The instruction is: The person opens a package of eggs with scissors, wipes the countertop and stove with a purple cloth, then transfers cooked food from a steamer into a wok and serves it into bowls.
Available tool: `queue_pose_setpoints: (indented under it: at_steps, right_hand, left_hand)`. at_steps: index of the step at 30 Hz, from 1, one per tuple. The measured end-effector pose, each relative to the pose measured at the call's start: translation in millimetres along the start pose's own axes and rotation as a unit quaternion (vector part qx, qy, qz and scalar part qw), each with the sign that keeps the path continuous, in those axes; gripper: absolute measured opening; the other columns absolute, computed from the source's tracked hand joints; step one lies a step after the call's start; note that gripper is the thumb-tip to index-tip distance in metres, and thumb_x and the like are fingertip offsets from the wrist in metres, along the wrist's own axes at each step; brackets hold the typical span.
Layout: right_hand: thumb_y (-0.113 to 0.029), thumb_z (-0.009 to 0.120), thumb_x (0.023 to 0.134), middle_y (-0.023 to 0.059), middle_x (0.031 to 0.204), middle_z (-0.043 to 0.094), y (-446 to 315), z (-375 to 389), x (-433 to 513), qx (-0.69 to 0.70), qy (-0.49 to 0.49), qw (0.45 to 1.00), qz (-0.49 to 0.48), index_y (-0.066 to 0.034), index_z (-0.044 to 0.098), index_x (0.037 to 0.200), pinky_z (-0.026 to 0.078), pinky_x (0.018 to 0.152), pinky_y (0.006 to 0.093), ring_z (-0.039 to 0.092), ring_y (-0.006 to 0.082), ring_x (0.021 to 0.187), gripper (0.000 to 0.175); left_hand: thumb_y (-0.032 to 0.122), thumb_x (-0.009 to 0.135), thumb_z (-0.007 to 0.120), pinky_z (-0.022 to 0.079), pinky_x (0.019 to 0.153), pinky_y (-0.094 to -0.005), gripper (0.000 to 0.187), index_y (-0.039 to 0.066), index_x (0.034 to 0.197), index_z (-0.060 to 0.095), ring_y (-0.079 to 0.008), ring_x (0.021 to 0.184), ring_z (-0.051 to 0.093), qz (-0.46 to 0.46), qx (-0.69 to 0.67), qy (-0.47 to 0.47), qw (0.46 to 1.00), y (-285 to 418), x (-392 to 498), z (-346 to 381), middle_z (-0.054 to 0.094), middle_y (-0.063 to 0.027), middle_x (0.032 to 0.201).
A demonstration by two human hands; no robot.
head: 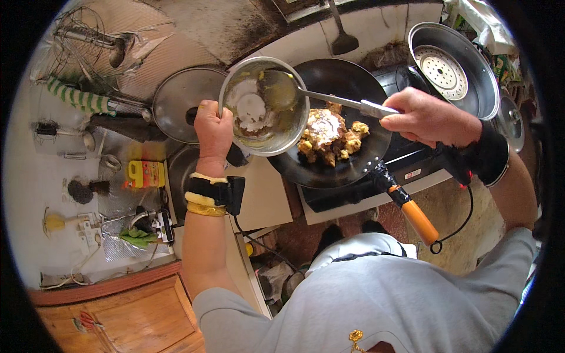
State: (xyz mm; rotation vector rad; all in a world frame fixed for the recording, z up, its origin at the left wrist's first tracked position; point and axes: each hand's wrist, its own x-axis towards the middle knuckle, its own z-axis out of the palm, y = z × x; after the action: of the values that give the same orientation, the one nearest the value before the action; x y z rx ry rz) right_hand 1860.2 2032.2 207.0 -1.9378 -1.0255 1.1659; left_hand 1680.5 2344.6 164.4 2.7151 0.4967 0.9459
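My left hand (213,128) grips the near-left rim of a metal bowl (252,108), tilted over the left side of a black wok (353,167). Residue and some pale liquid coat the bowl's inside. In my right hand (423,117) is the handle of a metal spatula or ladle (335,100); its broad head rests inside the bowl, and its exact shape is hard to tell. Browned chunks of food (331,137) lie heaped in the wok, with a shiny wet patch on top. The wok's orange handle (419,223) points towards me.
The wok sits on a black stove (326,200). A lid (187,106) lies left of it, by a sink (182,176). A large pot with a perforated steamer plate (440,73) stands at the right. Another turner (344,43) hangs behind. Cables run from both wrist straps.
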Motion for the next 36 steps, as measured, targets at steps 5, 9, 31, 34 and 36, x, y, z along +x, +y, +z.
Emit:
queue_pose_setpoints:
  at_steps: [5, 9, 31, 34, 36]
  right_hand:
    - [-0.014, 0.051, 0.082, 0.0013, 0.048, 0.044, -18, -9, -3, -0.068, 0.002, 0.998, -0.012, 0.002, 0.056, 0.077, 0.033, 0.031, 0.02, 0.042, 0.0063, 0.035, 0.017]
    - [-0.012, 0.056, 0.075, 0.0106, 0.054, 0.054, -27, 1, -4, -0.316, 0.135, 0.924, -0.17, 0.0027, 0.059, 0.072, 0.045, 0.042, 0.0299, 0.057, 0.0186, 0.048, 0.015]
    - [-0.009, 0.06, 0.076, 0.0084, 0.063, 0.058, -58, 15, -15, -0.592, 0.092, 0.78, -0.183, 0.0015, 0.059, 0.083, 0.048, 0.052, 0.0263, 0.059, 0.015, 0.059, 0.012]
    - [-0.009, 0.059, 0.078, 0.0064, 0.055, 0.056, -59, 29, -21, -0.72, 0.083, 0.667, -0.17, 0.0023, 0.059, 0.081, 0.047, 0.046, 0.0245, 0.058, 0.0116, 0.051, 0.012]
    - [-0.009, 0.058, 0.08, 0.0052, 0.049, 0.055, -57, 29, -25, -0.741, 0.097, 0.636, -0.192, 0.0028, 0.058, 0.08, 0.046, 0.042, 0.0233, 0.058, 0.0093, 0.046, 0.012]
  left_hand:
    - [0.003, 0.071, 0.053, 0.035, 0.052, -0.0343, 0.019, -0.002, 0.063, 0.037, -0.0262, 0.054, 0.039, -0.021, -0.031, -0.047, 0.998, 3, 4, -6, 0.037, -0.0134, 0.063]
    - [0.003, 0.072, 0.054, 0.035, 0.053, -0.034, 0.02, -0.002, 0.063, 0.037, -0.0242, 0.054, 0.038, -0.007, -0.045, -0.062, 0.997, 3, 6, -8, 0.037, -0.0126, 0.063]
    - [0.005, 0.078, 0.055, 0.034, 0.053, -0.0329, 0.024, -0.001, 0.065, 0.037, -0.0236, 0.057, 0.038, 0.085, -0.023, -0.082, 0.993, 12, 4, -13, 0.038, -0.0108, 0.066]
    - [0.004, 0.077, 0.055, 0.035, 0.053, -0.0344, 0.023, -0.001, 0.064, 0.037, -0.0251, 0.057, 0.04, 0.085, -0.02, -0.08, 0.993, 16, 7, -12, 0.037, -0.0118, 0.065]
    - [0.004, 0.077, 0.056, 0.034, 0.053, -0.0343, 0.024, -0.001, 0.064, 0.036, -0.0245, 0.056, 0.039, 0.07, -0.013, -0.08, 0.994, 16, 8, -12, 0.037, -0.0115, 0.064]
